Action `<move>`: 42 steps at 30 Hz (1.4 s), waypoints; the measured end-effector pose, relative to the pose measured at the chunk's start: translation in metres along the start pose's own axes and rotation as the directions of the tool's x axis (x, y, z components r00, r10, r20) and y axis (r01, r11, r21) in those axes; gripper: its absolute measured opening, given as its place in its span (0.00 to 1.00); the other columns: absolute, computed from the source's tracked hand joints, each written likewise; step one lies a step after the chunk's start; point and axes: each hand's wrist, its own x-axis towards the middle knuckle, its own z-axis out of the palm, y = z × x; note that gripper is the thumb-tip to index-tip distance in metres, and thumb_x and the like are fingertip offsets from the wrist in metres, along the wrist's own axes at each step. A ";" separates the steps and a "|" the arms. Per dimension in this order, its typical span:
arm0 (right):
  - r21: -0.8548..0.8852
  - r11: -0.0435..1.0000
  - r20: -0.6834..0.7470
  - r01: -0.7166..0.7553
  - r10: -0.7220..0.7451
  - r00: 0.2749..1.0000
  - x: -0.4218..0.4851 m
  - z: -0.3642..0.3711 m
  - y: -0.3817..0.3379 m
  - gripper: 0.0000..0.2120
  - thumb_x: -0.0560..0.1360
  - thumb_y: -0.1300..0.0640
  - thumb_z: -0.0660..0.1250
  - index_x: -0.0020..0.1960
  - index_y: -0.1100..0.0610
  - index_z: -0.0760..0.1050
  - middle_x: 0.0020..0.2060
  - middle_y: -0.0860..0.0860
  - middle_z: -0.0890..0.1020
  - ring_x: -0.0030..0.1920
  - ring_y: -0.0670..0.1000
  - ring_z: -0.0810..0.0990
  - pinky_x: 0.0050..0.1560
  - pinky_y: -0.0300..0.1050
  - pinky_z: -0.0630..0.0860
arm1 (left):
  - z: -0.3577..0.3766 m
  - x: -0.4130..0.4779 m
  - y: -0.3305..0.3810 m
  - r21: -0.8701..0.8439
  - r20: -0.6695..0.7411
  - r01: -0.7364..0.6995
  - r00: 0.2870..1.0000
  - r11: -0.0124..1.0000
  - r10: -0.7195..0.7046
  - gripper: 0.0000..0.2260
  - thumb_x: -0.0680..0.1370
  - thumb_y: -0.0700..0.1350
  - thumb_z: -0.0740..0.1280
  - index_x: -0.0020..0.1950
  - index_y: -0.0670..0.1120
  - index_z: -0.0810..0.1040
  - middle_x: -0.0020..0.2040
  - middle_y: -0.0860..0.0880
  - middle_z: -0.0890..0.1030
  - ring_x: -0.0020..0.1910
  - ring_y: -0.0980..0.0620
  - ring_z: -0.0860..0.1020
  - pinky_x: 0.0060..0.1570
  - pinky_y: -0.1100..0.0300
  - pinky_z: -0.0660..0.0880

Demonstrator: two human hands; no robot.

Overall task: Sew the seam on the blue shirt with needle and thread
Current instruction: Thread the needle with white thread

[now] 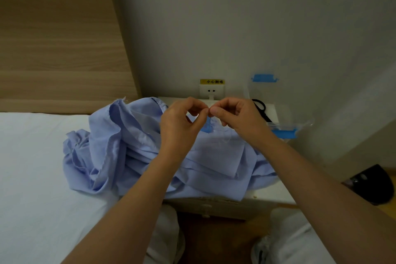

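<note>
Fingertips of the left hand (182, 122) and right hand (235, 118) meet above the blue shirt (132, 148), each hand closed in a fine pinch. What each pinch holds is too small to confirm; a thin pale strand, probably the thread (209, 121), drops from the meeting point toward the cloth. No needle can be made out. The posture suggests threading or knotting, with the hands raised clear of the cloth for a close view.

The shirt lies bunched across the white nightstand (276, 194) and spills onto the bed (32, 167), its flatter part directly below the hands, presumably so the seam stays within reach. Black scissors (260, 108) rest beside a clear plastic bag (285, 128) at the nightstand's far right.
</note>
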 end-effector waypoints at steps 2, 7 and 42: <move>0.010 1.000 0.014 -0.019 0.019 1.000 0.000 0.000 0.001 0.05 0.76 0.61 0.68 0.48 0.64 0.80 0.40 0.58 0.84 0.29 0.41 0.74 0.36 0.35 0.75 | 0.002 0.000 0.000 0.000 0.012 -0.006 1.000 1.000 0.006 0.02 0.77 0.43 0.67 0.44 0.48 0.78 0.38 0.53 0.80 0.37 0.54 0.77 0.36 0.59 0.75; 0.033 0.996 0.055 -0.086 0.084 0.995 -0.001 0.000 0.001 0.06 0.77 0.60 0.68 0.49 0.63 0.80 0.39 0.53 0.85 0.30 0.43 0.73 0.33 0.35 0.73 | 0.001 0.000 0.004 -0.102 0.040 0.044 0.998 0.994 -0.040 0.04 0.80 0.40 0.63 0.45 0.46 0.74 0.37 0.52 0.76 0.34 0.58 0.73 0.33 0.71 0.68; 0.103 0.971 0.116 -0.217 0.205 0.972 -0.001 -0.002 -0.002 0.08 0.77 0.59 0.68 0.52 0.63 0.80 0.39 0.54 0.85 0.27 0.43 0.69 0.30 0.33 0.69 | 0.003 0.002 -0.004 0.064 -0.015 -0.058 0.998 0.996 0.059 0.03 0.79 0.43 0.65 0.46 0.45 0.77 0.39 0.53 0.80 0.36 0.56 0.76 0.35 0.64 0.74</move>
